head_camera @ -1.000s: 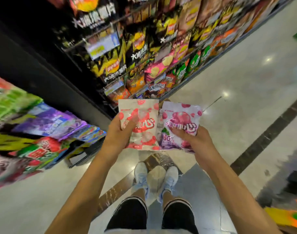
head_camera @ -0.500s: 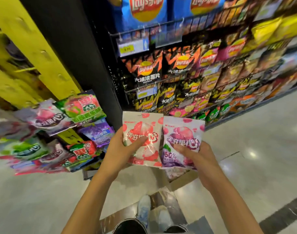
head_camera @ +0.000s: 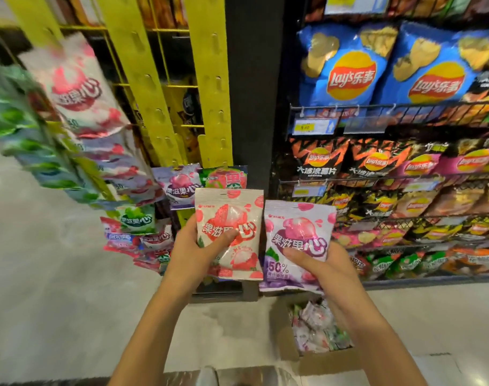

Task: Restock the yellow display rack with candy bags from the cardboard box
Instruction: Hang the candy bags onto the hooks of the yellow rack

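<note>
My left hand (head_camera: 194, 253) grips a white-and-red strawberry candy bag (head_camera: 232, 218), thumb across its front. My right hand (head_camera: 325, 270) grips a white-and-purple candy bag (head_camera: 299, 235) beside it. Both bags are upright in front of the yellow display rack (head_camera: 209, 79), whose slotted strips rise at upper centre. Candy bags (head_camera: 179, 185) hang low on the rack, and more (head_camera: 70, 93) hang blurred at the left. The cardboard box (head_camera: 315, 355) sits on the floor under my right forearm, with candy bags (head_camera: 318, 327) inside.
A black wire shelf (head_camera: 390, 115) of Lay's chip bags (head_camera: 346, 68) fills the right side. A dark pillar (head_camera: 251, 79) stands between it and the rack. Pale polished floor (head_camera: 56, 288) lies at the left and below.
My view has swung up and left from the floor to the yellow rack. Both hands have kept their bags, now held closer to the rack's lower hooks; the box has come into view.
</note>
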Tool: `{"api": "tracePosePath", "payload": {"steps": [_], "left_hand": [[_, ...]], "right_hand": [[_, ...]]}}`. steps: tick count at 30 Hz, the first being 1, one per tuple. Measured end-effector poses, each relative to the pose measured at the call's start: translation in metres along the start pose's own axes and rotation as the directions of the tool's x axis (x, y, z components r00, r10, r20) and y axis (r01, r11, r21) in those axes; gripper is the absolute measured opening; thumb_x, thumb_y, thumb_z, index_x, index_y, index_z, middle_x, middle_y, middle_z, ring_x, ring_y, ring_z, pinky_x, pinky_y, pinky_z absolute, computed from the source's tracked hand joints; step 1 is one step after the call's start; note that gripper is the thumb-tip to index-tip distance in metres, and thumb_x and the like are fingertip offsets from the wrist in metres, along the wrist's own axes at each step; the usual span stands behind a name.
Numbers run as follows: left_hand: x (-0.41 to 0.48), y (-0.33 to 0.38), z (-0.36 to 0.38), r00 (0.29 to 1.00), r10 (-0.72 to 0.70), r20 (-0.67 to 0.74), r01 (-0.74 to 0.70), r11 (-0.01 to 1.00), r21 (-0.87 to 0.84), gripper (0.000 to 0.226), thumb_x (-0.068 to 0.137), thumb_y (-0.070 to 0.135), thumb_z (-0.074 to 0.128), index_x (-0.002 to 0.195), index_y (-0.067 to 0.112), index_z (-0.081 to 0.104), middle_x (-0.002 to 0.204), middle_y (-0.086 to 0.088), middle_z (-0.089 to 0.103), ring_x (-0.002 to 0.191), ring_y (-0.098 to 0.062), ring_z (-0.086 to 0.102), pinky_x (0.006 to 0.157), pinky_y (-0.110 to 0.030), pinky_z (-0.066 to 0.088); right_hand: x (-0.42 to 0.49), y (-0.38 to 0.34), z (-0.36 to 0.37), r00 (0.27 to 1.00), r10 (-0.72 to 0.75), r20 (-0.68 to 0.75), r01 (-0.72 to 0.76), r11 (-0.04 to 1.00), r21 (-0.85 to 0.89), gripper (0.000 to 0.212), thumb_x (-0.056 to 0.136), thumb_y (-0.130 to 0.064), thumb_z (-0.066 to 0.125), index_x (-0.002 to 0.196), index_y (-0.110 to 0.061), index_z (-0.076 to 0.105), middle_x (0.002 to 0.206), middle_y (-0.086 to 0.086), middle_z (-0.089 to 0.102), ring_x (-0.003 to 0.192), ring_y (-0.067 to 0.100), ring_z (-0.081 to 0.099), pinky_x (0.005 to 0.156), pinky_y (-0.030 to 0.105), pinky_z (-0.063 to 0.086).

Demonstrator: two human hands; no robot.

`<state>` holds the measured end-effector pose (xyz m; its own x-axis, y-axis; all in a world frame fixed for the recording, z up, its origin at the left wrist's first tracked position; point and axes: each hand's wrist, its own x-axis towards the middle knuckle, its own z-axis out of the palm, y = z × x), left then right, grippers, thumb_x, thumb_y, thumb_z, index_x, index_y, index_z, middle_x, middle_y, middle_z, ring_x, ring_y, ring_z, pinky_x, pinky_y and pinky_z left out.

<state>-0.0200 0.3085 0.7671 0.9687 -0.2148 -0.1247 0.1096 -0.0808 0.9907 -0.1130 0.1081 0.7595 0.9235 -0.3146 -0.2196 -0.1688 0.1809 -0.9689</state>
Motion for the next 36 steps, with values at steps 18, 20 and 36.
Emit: {"api": "tracePosePath", "payload": {"steps": [18,20,36], "left_hand": [[0.037,0.035,-0.168,0.976,0.190,-0.105,-0.190,0.982,0.009,0.050,0.070,0.038,0.076,0.116,0.031,0.058,0.100,0.013,0.074,0.091,-0.009,0.073,0.068,-0.025,0.060],[0.042,0.044,-0.179,0.965,0.232,-0.122,-0.232,0.973,0.014,0.051,0.070,0.038,0.076,0.116,0.031,0.056,0.102,0.014,0.073,0.093,-0.008,0.072,0.069,-0.025,0.060],[0.098,0.157,-0.227,0.757,0.637,-0.144,-0.632,0.770,0.085,0.094,0.076,0.033,0.081,0.147,0.043,0.020,0.143,0.010,0.051,0.121,-0.005,0.059,0.097,-0.040,0.054]], "right_hand": [[0.038,-0.032,0.173,0.995,-0.052,0.081,0.055,0.998,-0.037,0.046,0.069,-0.020,0.081,0.114,-0.017,0.069,0.105,0.003,0.077,0.100,0.025,0.073,0.098,0.052,0.052],[0.041,-0.036,0.183,0.995,-0.042,0.093,0.044,0.999,-0.027,0.044,0.072,-0.017,0.081,0.114,-0.017,0.069,0.105,0.004,0.077,0.100,0.025,0.073,0.100,0.052,0.051],[0.076,-0.084,0.232,0.981,-0.127,0.148,0.150,0.976,-0.157,0.051,0.064,-0.018,0.089,0.110,-0.024,0.071,0.102,-0.007,0.078,0.097,0.009,0.073,0.087,0.030,0.052]]}}
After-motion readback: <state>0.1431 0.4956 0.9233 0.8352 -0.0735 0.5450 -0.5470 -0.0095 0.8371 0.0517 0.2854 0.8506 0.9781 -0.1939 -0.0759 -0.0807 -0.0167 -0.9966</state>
